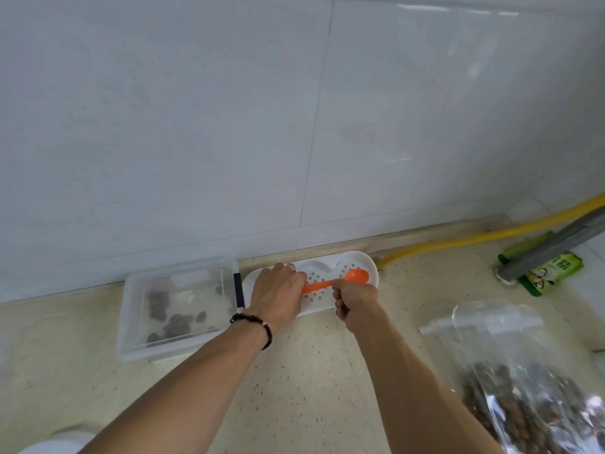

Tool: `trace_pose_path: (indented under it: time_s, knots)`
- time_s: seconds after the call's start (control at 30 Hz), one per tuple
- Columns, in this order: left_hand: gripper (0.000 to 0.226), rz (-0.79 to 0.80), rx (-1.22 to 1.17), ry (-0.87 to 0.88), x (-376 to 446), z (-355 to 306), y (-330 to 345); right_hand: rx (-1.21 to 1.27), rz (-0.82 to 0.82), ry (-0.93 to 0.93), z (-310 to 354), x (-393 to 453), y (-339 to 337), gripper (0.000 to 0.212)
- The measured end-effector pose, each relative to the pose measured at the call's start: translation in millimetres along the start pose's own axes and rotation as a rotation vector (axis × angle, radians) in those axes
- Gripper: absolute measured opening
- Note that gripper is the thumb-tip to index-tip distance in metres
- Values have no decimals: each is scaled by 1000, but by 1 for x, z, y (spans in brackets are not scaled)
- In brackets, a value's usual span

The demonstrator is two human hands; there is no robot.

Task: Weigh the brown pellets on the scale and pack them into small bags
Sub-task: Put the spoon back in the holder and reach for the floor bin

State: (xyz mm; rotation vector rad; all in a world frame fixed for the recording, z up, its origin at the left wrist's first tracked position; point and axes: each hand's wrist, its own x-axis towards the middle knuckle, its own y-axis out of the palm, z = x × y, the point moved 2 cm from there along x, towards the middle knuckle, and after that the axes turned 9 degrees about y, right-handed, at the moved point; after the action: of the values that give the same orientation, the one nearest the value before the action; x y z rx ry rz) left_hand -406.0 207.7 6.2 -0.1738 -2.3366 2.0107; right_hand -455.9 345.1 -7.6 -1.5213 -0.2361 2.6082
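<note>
Nearest, lower right: a large clear bag (537, 385) lying on the speckled counter (311, 371), brown pellets (510, 398) heaped in its lower part — likely the bulk stock, kept within reach of the right arm. No scale can be made out from here.

Both forearms reach forward to the white perforated tray (366, 262) set against the wall. Right hand (355, 298) has its fingers curled round the handle of an orange spoon (347, 279); the bowl points right, lying over the tray's holes and looking empty. Left hand (278, 294), beaded bracelet (257, 324) at the wrist, lies knuckles-up over the tray's left part, fingertips at the handle's other end. Whether it pinches the handle or merely presses on the tray cannot be told. Probable purpose: steadying the tray while the spoon is taken up.

Left of the tray, touching it or nearly so: a clear shallow container (131, 322) with a scattering of pellets on its floor. So the pellets sit on either side of the grip, none in it — the spoon has yet to load.

Farther right, near the wall: yellow hose (491, 235) and a green packet (553, 271).
</note>
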Motion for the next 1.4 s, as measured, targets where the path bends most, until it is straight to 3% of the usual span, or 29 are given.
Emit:
trace_pose_path:
  time_s: [0.17,0.3,0.4,0.6,0.73,0.97,1.23,1.4]
  knots:
    - [23,48,16,0,-2,5,8,-95,-25,-89,-3,-2,-5,9]
    - [26,-26,-19,9,-13,6,-2,-218,-24,-278,-1,-17,-12,13]
    - [32,-96,-21,-16,-33,7,-19,-429,-25,-513,2,-39,-11,17]
    - [39,-259,22,-110,-96,14,-52,-911,-188,-1025,-5,-109,2,31]
    - [45,-320,51,-241,-148,25,-68,-1086,-198,-1394,-29,-150,22,43]
    - [52,-272,93,-489,-271,57,-67,-1204,13,-1594,-97,-198,79,51]
    - [63,-222,32,-688,-361,141,-58,-1333,144,-1649,-143,-232,176,57]
    - [73,-213,-45,-735,-387,219,-44,-1379,200,-1560,-165,-226,263,58]
